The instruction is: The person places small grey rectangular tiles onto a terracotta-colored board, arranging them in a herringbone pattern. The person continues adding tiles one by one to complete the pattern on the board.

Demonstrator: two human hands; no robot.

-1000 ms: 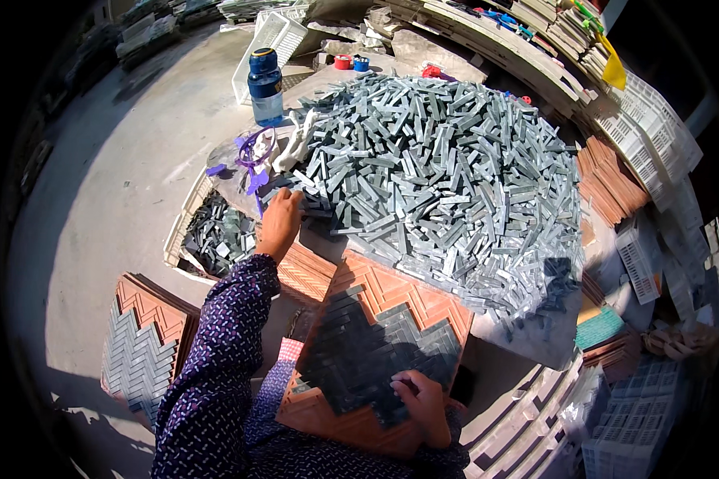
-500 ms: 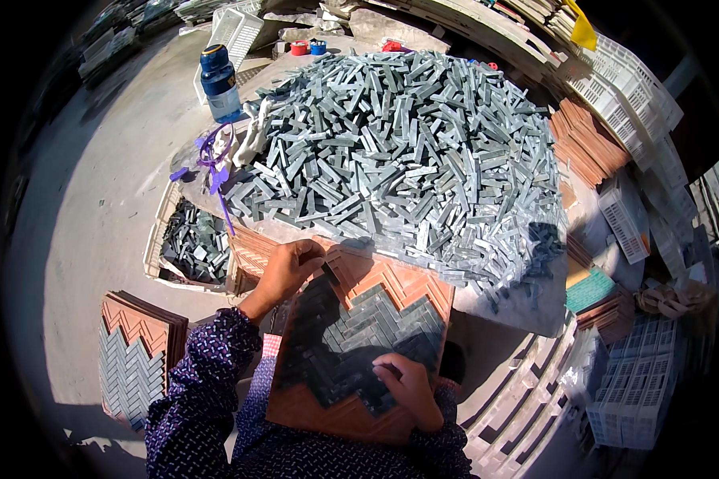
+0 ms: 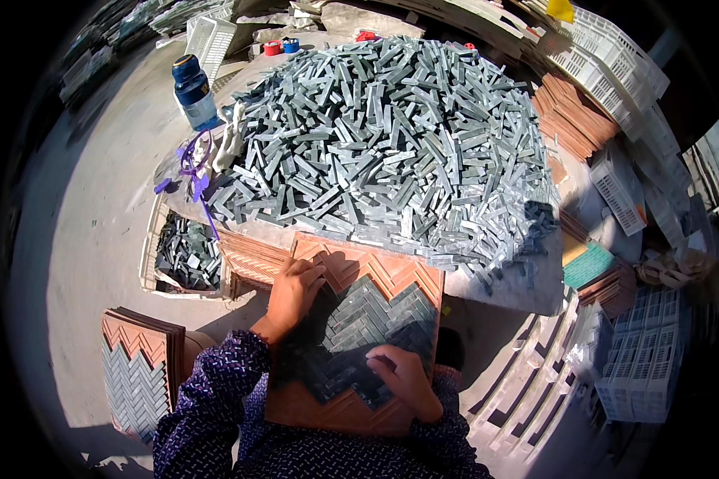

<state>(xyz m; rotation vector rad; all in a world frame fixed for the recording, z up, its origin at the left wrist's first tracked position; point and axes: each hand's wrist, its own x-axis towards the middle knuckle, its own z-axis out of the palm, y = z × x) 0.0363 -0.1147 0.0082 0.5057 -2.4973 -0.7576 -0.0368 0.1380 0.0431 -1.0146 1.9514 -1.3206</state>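
A reddish-brown mould board [image 3: 327,415] with zigzag grooves lies tilted across my lap, its far end at the table edge. Dark grey-green stone strips [image 3: 375,327] fill its middle in a herringbone pattern. My left hand [image 3: 294,297] rests at the upper left of the pattern, fingers bent down and pressed together; whatever is under the fingertips is hidden. Over the lower right strips, my right hand [image 3: 406,385] is closed with thumb and fingers curled in, and any piece inside cannot be made out. A large heap of loose stone strips [image 3: 391,136] covers the table just beyond.
Left of the table stand a crate of dark stone pieces [image 3: 145,263] and a stack of filled boards [image 3: 136,375]. A blue bottle [image 3: 193,92] and purple ties [image 3: 193,164] sit at the table's left edge. Bare boards [image 3: 571,116], white crates [image 3: 643,375] and a pallet [image 3: 527,383] are at right.
My left hand has come down from above the board's far left corner onto the left edge of the pattern. My right hand stays near the same place. The whole view has shifted slightly.
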